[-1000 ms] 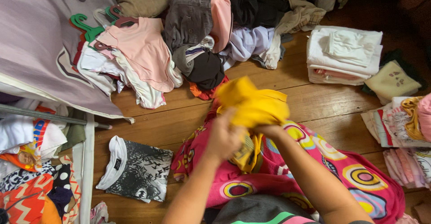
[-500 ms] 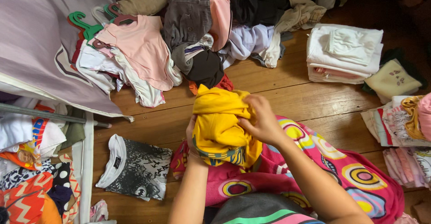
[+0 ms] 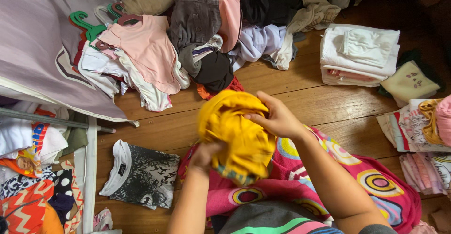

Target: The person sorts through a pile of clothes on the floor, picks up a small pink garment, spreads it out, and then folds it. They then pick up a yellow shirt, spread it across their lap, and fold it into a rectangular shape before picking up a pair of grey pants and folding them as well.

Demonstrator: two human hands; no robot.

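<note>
Yellow garment (image 3: pixel 235 130), bunched into a loose ball, sits between both hands, lifted just above the lap and the pink patterned cloth (image 3: pixel 329 168) spread there. No clear long axis: the bundle is roundish, a little taller than wide, with a printed hem showing at its lower edge.

Right hand (image 3: pixel 277 119) is on the garment's right upper flank, fingers curled and closed over a fold, thumb side toward the fabric. The bundle lies to the left of this hand and slightly below it.

Left hand (image 3: pixel 204 155) is at the lower left of the garment, partly blurred; it seems closed on the underside of the cloth, but how tightly I cannot tell. The bundle rises up and to the right from it.

Both hands touch the garment, so neither is nearer; the right has the upper grip, the left the lower, set diagonally across the ball.

Around them: beyond the right hand, a heap of mixed clothes (image 3: pixel 221 23) on the wooden floor (image 3: pixel 305 93). Far to the right of the right hand, a folded white stack (image 3: pixel 359 55), well apart. Left of the left hand, a black-and-white printed T-shirt (image 3: pixel 141 175) lies flat on the boards, near but not touching. Further left, pink tops on hangers (image 3: pixel 141 55) at the edge of a grey bedcover (image 3: pixel 37 41).
</note>
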